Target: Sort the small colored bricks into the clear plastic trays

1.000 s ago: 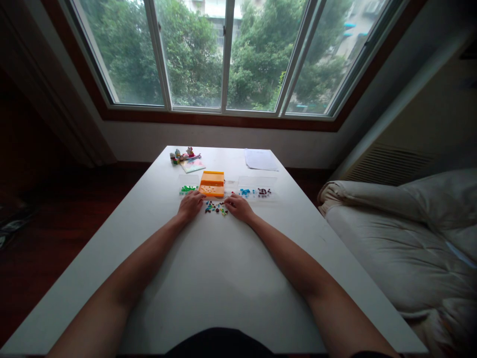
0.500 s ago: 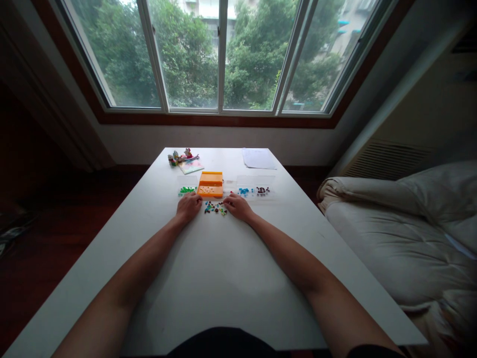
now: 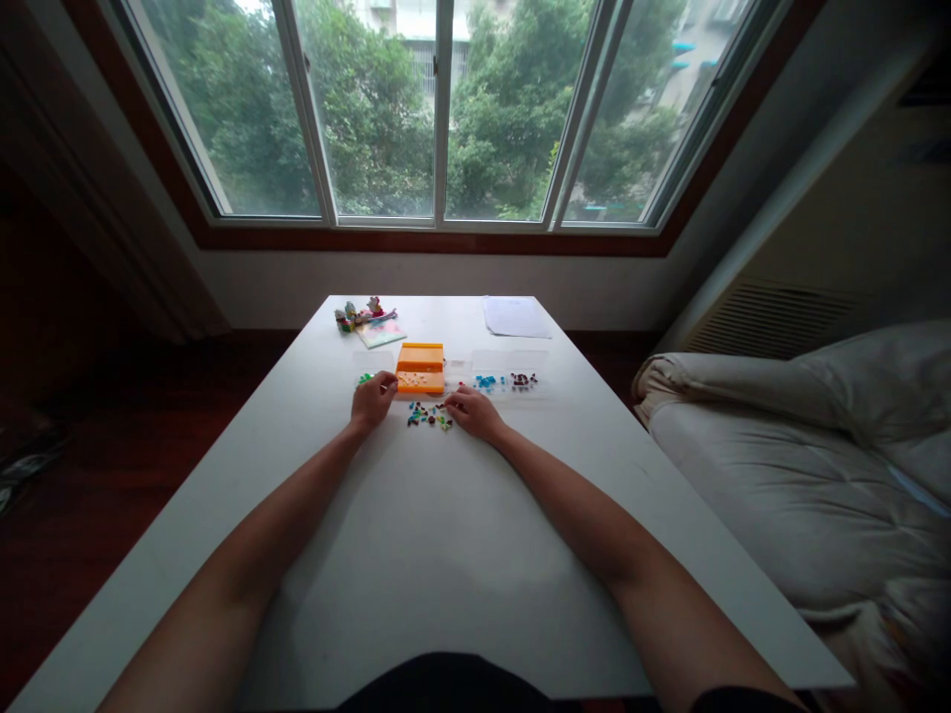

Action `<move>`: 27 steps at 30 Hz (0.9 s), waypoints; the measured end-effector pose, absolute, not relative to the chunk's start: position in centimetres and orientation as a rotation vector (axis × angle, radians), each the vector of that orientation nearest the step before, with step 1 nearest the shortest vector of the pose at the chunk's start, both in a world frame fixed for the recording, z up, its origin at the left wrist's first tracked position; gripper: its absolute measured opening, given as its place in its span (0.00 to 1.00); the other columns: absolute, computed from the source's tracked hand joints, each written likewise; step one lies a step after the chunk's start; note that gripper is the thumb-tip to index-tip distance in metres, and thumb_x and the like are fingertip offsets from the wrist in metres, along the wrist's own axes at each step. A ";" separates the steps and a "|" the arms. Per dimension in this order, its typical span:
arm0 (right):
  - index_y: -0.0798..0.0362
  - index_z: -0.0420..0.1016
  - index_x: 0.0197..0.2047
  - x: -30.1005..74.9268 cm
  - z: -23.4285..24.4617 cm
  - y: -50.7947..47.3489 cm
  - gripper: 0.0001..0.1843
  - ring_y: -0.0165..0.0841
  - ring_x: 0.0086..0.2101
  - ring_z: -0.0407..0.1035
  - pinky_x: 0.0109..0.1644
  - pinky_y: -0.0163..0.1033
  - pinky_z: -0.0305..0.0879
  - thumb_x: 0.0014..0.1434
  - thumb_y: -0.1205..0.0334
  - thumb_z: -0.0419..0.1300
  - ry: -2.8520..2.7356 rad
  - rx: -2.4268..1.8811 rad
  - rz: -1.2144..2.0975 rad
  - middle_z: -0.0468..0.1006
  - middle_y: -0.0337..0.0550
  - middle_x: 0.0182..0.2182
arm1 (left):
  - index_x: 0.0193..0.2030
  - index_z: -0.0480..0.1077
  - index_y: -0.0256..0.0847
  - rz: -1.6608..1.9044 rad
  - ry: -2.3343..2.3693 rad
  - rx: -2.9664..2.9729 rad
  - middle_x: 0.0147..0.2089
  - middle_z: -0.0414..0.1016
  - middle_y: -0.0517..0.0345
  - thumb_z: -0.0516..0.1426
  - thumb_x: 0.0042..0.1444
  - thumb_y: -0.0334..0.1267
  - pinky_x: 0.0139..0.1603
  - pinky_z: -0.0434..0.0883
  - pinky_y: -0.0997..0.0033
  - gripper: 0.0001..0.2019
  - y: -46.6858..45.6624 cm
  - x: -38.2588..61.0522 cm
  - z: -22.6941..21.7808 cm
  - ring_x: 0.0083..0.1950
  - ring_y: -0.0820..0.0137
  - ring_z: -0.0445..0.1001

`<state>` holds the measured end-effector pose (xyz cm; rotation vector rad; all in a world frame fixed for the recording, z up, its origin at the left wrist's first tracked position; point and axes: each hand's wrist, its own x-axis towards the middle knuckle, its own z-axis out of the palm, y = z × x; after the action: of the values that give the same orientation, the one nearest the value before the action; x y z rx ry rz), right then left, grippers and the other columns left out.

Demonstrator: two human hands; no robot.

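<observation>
My left hand (image 3: pixel 374 399) is at the left edge of an open orange box (image 3: pixel 421 363), its fingers drawn together; anything between them is too small to name. Small light pieces lie in the near half of that box. My right hand (image 3: pixel 474 411) rests on the table with its fingertips pinched at the right side of a loose pile of small mixed-colour pieces (image 3: pixel 429 416). What it pinches cannot be made out. Green pieces (image 3: pixel 365 378) sit in a clear box, partly covered by my left hand. Blue pieces (image 3: pixel 485 381) and dark brown pieces (image 3: pixel 524 379) lie in clear boxes to the right.
Small colourful figures (image 3: pixel 364 314) stand on the white table (image 3: pixel 446 555) at the far left, beside a patterned card (image 3: pixel 381 333). White paper sheets (image 3: pixel 517 317) lie at the far right. A cushioned seat (image 3: pixel 780 495) is right of the table.
My left hand has lifted and moved slightly away from me, from beside the pile to the orange box's edge, covering more green pieces. My right hand has hardly moved.
</observation>
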<state>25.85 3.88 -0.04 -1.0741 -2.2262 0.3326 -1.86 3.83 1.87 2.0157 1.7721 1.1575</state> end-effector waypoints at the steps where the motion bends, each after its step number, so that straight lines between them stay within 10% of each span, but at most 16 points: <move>1: 0.51 0.81 0.39 25.9 0.0 3.9 0.06 0.32 0.38 0.67 0.45 0.36 0.62 0.63 0.66 0.61 -2.227 -1.073 0.332 0.74 0.42 0.35 | 0.45 0.74 0.43 1.161 1.756 1.956 0.36 0.82 0.57 0.55 0.61 0.42 0.40 0.71 0.69 0.10 4.2 -2.0 2.0 0.33 0.68 0.78; 18: 0.48 0.79 0.50 25.8 -0.4 3.8 0.16 0.38 0.48 0.67 0.56 0.43 0.64 0.62 0.71 0.59 -2.313 -1.050 0.236 0.75 0.47 0.43 | 0.55 0.75 0.44 1.237 1.841 1.899 0.44 0.82 0.55 0.55 0.61 0.42 0.44 0.72 0.67 0.17 5.4 -0.8 0.8 0.36 0.68 0.76; 27: 0.47 0.80 0.46 25.8 0.2 3.2 0.09 0.38 0.47 0.66 0.55 0.44 0.63 0.63 0.64 0.63 -2.362 -0.986 0.149 0.73 0.46 0.41 | 0.44 0.78 0.42 1.101 1.603 2.251 0.45 0.78 0.53 0.54 0.61 0.37 0.44 0.72 0.67 0.12 3.7 0.0 0.6 0.37 0.68 0.74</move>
<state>25.82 3.20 0.22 -0.9857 -2.3619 0.1488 0.01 3.74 0.56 2.2506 1.6026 1.1007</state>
